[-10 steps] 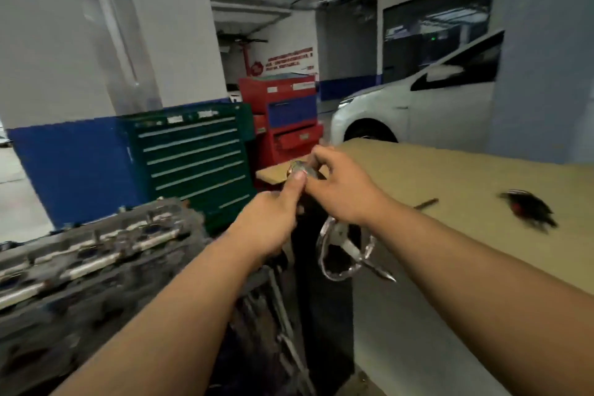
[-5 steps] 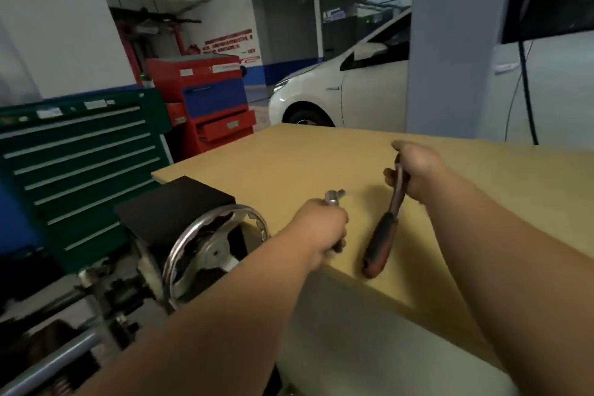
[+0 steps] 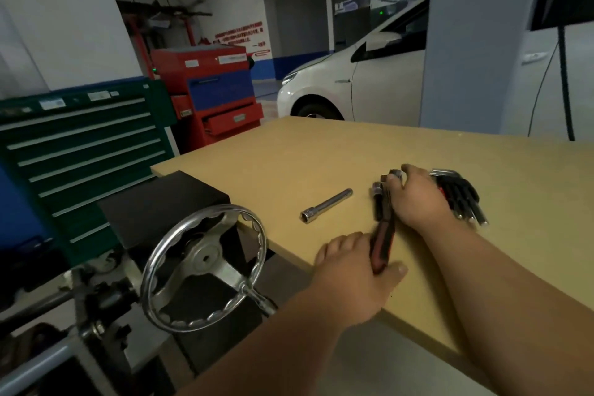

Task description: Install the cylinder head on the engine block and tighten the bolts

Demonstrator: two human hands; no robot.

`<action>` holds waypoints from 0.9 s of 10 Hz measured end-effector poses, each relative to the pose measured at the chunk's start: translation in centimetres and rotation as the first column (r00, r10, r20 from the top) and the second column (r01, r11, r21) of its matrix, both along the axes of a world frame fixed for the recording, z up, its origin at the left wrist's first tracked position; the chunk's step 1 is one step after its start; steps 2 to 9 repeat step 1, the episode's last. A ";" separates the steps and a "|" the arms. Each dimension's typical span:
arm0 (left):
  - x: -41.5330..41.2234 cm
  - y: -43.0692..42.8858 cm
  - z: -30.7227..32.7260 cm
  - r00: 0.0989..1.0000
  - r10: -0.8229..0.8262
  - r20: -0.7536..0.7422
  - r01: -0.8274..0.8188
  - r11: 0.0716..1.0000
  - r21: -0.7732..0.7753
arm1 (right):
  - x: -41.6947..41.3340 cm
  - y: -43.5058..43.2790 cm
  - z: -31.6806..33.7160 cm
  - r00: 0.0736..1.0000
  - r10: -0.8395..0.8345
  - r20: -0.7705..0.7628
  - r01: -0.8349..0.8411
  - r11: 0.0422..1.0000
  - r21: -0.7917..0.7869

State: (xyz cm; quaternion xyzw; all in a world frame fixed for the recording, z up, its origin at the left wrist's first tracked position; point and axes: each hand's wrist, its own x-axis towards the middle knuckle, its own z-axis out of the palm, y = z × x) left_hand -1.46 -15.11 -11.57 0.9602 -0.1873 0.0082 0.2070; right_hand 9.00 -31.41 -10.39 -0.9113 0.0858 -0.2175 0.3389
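at a garage workbench (image 3: 289, 154), a person readies a tool for bolting down a cylinder head. the left hand (image 3: 350, 270) is wrapped round the red-and-black grip of a ratchet (image 3: 382, 235), which lies flat on the bench, while the right hand (image 3: 418, 199) curls over the ratchet's head end, its fingertips pinching what looks like a small socket (image 3: 394, 174). a chrome extension bar (image 3: 326, 205) lies loose on the board just left of the ratchet, touched by neither hand, and a fan of hex keys (image 3: 463, 196) sits behind the right wrist. neither the cylinder head nor the engine block is in view; only the handwheel (image 3: 205, 270) of a stand shows at the bench's left edge, in front of a green tool cabinet (image 3: 83, 151).

judged from this, the work is at the tool-assembly stage, with no bolt tightening under way here. the next move likely calls for seating the socket squarely on the ratchet's drive – perhaps adding the extension bar – then carrying the tool to the engine.
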 end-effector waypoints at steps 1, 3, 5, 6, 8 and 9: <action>-3.3 2.5 -1.3 0.996 -0.070 0.053 0.064 0.993 0.097 | -2.4 0.7 0.3 0.996 -0.013 0.085 0.003 0.993 0.122; -3.3 2.5 -1.3 0.996 -0.070 0.053 0.064 0.993 0.097 | -2.4 0.7 0.3 0.996 -0.013 0.085 0.003 0.993 0.122; -3.3 2.5 -1.3 0.996 -0.070 0.053 0.064 0.993 0.097 | -2.4 0.7 0.3 0.996 -0.013 0.085 0.003 0.993 0.122; -3.3 2.5 -1.3 0.996 -0.070 0.053 0.064 0.993 0.097 | -2.4 0.7 0.3 0.996 -0.013 0.085 0.003 0.993 0.122; -3.3 2.5 -1.3 0.996 -0.070 0.053 0.064 0.993 0.097 | -2.4 0.7 0.3 0.996 -0.013 0.085 0.003 0.993 0.122; -3.3 2.5 -1.3 0.996 -0.070 0.053 0.064 0.993 0.097 | -2.4 0.7 0.3 0.996 -0.013 0.085 0.003 0.993 0.122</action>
